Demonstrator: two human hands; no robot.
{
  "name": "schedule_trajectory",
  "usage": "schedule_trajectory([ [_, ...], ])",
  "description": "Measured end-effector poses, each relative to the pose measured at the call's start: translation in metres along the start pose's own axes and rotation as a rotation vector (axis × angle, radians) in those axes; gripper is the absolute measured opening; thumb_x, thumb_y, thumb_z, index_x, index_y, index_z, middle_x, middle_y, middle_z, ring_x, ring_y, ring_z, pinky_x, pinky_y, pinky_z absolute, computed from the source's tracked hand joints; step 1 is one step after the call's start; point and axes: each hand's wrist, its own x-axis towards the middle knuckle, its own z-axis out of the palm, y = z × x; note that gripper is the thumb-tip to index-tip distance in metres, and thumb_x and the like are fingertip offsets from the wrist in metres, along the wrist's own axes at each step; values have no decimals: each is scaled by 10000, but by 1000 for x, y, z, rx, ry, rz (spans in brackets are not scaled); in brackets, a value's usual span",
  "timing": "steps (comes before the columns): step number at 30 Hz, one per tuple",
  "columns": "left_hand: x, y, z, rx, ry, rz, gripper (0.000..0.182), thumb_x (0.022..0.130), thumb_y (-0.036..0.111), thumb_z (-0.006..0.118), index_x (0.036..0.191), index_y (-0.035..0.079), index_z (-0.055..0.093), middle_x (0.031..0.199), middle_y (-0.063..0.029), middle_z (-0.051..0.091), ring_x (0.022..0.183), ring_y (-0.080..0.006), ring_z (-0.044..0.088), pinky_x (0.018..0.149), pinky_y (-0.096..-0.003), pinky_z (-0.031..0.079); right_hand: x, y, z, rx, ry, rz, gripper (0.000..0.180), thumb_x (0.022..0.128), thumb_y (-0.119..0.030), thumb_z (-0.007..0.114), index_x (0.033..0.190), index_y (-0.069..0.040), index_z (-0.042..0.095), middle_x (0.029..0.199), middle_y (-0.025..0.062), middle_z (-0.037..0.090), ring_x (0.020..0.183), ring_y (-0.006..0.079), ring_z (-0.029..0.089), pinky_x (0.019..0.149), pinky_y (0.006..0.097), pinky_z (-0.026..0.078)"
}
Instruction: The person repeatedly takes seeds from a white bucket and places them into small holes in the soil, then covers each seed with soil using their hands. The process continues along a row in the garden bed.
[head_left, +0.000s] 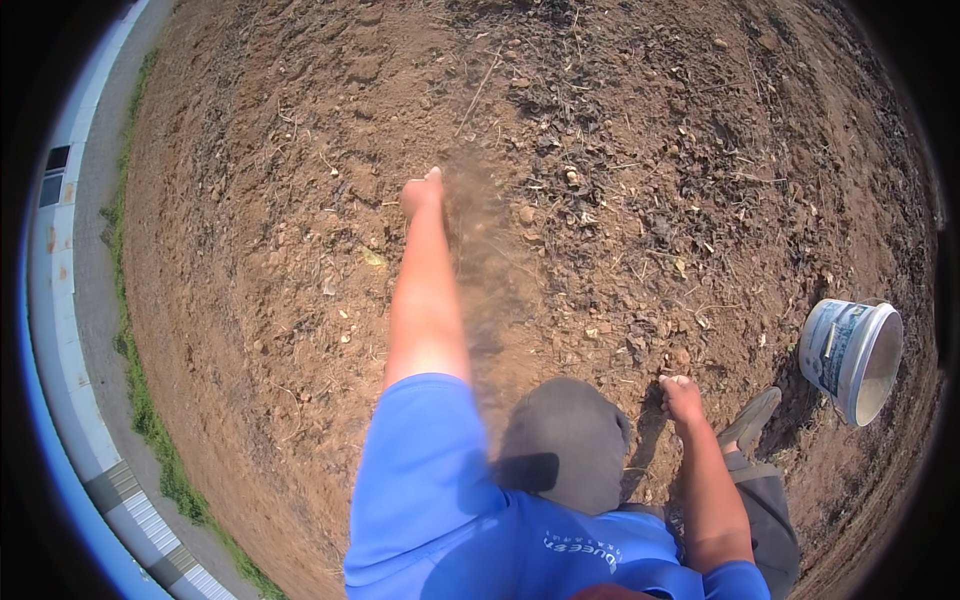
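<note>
My left hand (423, 193) reaches far forward over loose brown soil (300, 225), its fingers curled; what lies inside it cannot be seen. A blurred streak of dust hangs just to the right of that forearm. My right hand (682, 397) is low beside my bent knee (566, 442), close to the ground, with thumb and fingers drawn together near a small brown clod (679, 358). Whether it pinches anything cannot be told. Dry, dark leaf litter (585, 165) and thin stalks cover the soil ahead and to the right.
A white plastic bucket (829, 349) lies tipped on its side at the right, its mouth facing away from me, beyond my shoe (752, 416). Along the left edge run a green weed strip (139, 390), a grey paved path (105, 247) and a pale building wall (64, 262).
</note>
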Motion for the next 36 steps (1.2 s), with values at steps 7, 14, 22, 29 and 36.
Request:
schedule_trajectory([
  [7,-42,-27,-9,-526,-202,134,448,864,323,685,1173,2,737,1059,-226,776,1028,-375,747,906,-467,558,11,21,-11,-124,35,-17,297,950,-299,705,863,-15,714,793,67,707,715,161,648,644,375,527],
  [14,-121,-64,-16,217,-204,615,357,926,269,674,1269,192,738,1198,-145,757,1124,-351,713,951,-470,562,11,29,-7,-255,18,-96,297,936,-310,711,893,-16,703,784,69,678,679,169,618,616,370,491],
  [22,-118,-55,-22,311,-213,640,362,968,442,623,1185,189,766,1124,-165,764,1039,-388,722,900,-494,566,18,48,-14,-380,97,-233,302,964,-305,735,841,-39,661,702,20,609,577,150,542,528,357,441],
  [29,-168,-78,-53,-649,-562,211,321,997,349,726,1153,70,707,853,-21,691,695,-112,606,613,-290,482,0,39,-25,-553,118,-230,396,949,-390,698,950,4,741,897,145,760,839,262,727,757,422,551],
  [36,-283,-16,-97,-604,-999,505,283,966,256,779,1151,52,719,984,21,685,845,-69,608,746,-237,497,-72,-105,26,137,-215,-542,329,1002,-347,704,1131,-45,710,959,24,690,861,125,597,771,323,486],
])
